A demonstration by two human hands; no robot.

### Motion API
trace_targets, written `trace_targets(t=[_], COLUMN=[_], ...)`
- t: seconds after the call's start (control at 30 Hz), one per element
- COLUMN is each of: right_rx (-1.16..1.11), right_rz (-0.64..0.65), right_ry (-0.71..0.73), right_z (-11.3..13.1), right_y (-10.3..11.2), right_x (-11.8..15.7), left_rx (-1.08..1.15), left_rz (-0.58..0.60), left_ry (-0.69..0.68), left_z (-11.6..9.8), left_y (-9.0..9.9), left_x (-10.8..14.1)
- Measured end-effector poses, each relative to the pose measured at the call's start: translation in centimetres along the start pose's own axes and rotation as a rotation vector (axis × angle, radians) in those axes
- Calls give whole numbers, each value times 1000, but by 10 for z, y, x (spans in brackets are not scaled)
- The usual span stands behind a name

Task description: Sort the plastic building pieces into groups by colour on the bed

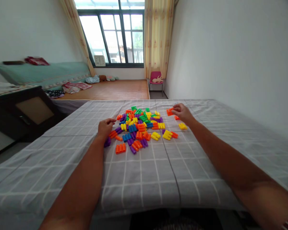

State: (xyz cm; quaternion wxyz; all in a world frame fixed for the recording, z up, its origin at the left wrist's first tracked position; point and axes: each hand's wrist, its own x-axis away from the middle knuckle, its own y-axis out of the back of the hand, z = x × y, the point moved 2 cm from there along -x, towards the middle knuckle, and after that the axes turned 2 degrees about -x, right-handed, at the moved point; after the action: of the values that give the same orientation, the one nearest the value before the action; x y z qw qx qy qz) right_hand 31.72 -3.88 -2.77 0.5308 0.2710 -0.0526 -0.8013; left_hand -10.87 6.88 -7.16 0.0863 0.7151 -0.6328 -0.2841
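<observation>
Many plastic toy building blocks made of joined tubes, in orange, yellow, green, blue and purple, lie in a loose pile (132, 127) on a grey checked cloth. At the pile's right, my right hand (183, 114) pinches an orange block (169, 111) between thumb and fingers. Below that hand a yellow block (182, 126) lies apart from the heap. My left hand (106, 128) rests at the left edge, its fingers stretched toward the blocks and nothing visible in them. A purple block (107, 142) sits beside my left wrist, and a separate orange block (120, 148) lies nearer me.
The checked cloth (153, 179) covers the whole table. Beyond it stands a low bed (120, 88) with clothes and soft toys. A pink chair (156, 76) is by the window. A dark cabinet (31, 108) stands at left, a white wall (230, 51) at right.
</observation>
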Motion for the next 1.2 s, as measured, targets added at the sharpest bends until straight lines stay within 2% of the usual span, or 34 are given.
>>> trace_targets(t=[0.07,0.13,0.2,0.37,0.43,0.5,0.57,0.63,0.77,0.83,1.03,1.2], right_rx=[-27,-53,-75,-151,-132,-56,52,201,554,646,548,605], right_rz=[-71,-21,77,295,246,121,42,33,-5,-26,196,120], right_ry=[-121,-186,-219,-321,-341,-347,-341,-300,-196,-166,-74,-23], right_z=[-30,-50,-60,-65,-70,-78,-86,-91,-90,-87,-87,-85], right_y=[37,54,56,55,62,67,66,61,55,59,58,52], right_x=[-4,2,10,15,11,8,7,7,6,6,14,14], left_rx=[-44,-108,-164,-202,-202,-209,-217,-225,-243,-245,-287,-320], left_rz=[30,55,69,82,88,94,101,110,116,121,145,141], left_ry=[-4,-7,-21,-16,-5,3,0,-8,-11,-17,-82,-96], left_z=[-5,-10,-15,-25,-29,-31,-33,-34,-34,-33,-25,-25], left_y=[-1,-1,0,4,4,3,3,2,2,1,-1,-1], left_x=[2,4,7,14,15,16,15,15,15,15,11,11])
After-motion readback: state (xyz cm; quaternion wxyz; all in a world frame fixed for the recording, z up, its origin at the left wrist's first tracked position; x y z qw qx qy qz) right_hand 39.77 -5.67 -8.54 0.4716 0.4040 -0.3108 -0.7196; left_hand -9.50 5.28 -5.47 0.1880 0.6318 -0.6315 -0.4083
